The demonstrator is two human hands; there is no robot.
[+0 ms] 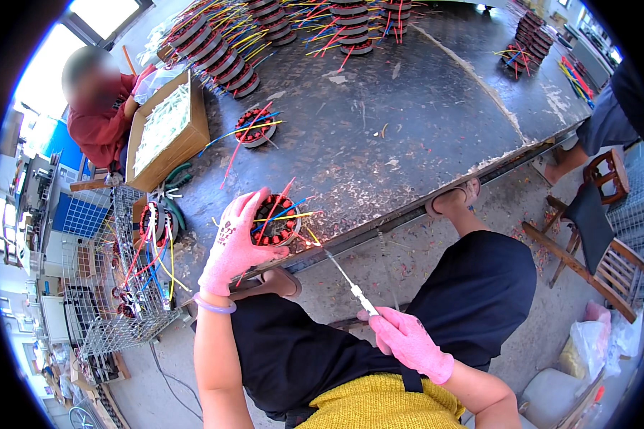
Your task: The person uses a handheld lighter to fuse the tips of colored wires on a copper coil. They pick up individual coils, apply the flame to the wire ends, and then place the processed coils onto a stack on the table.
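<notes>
My left hand (237, 239), in a pink glove (219, 266), grasps a wound stator (286, 227) at the near edge of the bench (329, 136), toward its near left corner, thumb along the near rim. My right hand (410, 342), gloved alike, is clenched round a slim tool (358, 292) with a white grip, out past that edge; its tip points at a yellow wire (313, 235) beside the stator, at an orange glow (308, 243), though I can't tell whether they touch. Dark print (226, 231) marks the left glove's back, too small for me to read. A loose stator (258, 134) lies farther in, stacked stators (215, 53) crowd the far edge, and a cardboard box (199, 121) stands by the left edge near a co-worker (96, 130).
</notes>
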